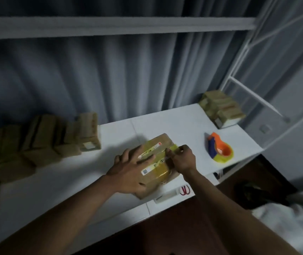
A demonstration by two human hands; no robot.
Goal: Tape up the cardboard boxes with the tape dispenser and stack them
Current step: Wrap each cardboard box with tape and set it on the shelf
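A white worktop (174,118) is running across the middle of the view, its near edge slanting up toward the right. Behind it a grey-blue curtain (110,80) is hanging in long folds, and a pale horizontal bar (110,26) is crossing in front of the curtain near the top. A white metal frame (246,52) is standing at the right end of the worktop, its thin bars slanting away. Near the front edge of the worktop a small white label with red marks (183,190) is lying flat. Below the worktop a dark brown floor (174,227) is showing, and something black (253,194) is lying at the lower right beside white cloth (285,221), too blurred to identify.
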